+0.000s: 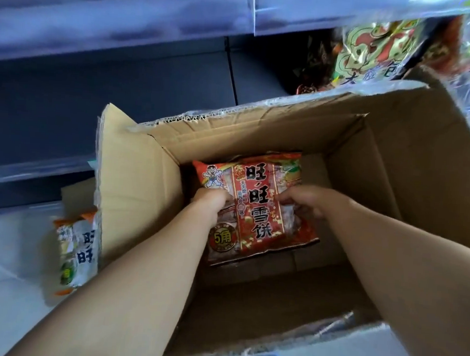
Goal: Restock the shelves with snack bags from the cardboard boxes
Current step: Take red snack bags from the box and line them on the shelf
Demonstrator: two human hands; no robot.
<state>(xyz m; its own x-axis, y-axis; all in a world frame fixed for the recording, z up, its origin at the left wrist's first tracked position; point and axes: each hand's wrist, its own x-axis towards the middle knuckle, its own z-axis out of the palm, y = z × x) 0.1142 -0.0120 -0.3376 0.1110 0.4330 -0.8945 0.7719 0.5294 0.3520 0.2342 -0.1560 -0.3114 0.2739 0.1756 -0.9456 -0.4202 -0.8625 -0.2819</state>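
Two bare forearms reach down from the near edge into one open cardboard box (368,165) standing on the floor. At its bottom, the left hand (212,201) curls its fingers over the left side of a red snack bag (256,221), and the right hand (304,202) pinches its right side. The step looks like picking the bag out. Next, it needs lifting clear of the box walls and carrying to the shelf (99,37) beyond.

Only this one bag is plainly seen in the box; whether another lies under it I cannot tell. One green-and-orange bag (77,253) lies on the floor just left of the box flap. At the far right, at least two gold-patterned bags (376,54) sit on the shelving.
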